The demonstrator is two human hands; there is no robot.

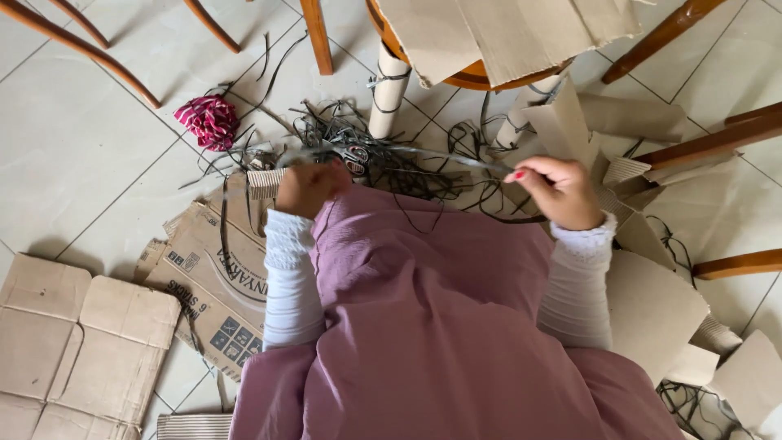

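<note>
Over the lap | left hand point(308, 186) clenched on dark strip point(423, 155) | right hand point(558, 191) pinching its other end

Both hands raised apart, left point(308, 186) fisted, right point(558, 191) pinching

I see flattened cardboard box point(77, 342) far below-left of grip, red-white cloth ball point(211, 121) up-left, cardboard tube point(388, 91) just above, wooden stool point(481, 77) w/ cardboard sheets point(505, 33) above, corrugated scraps point(652, 310) lower right.
</note>
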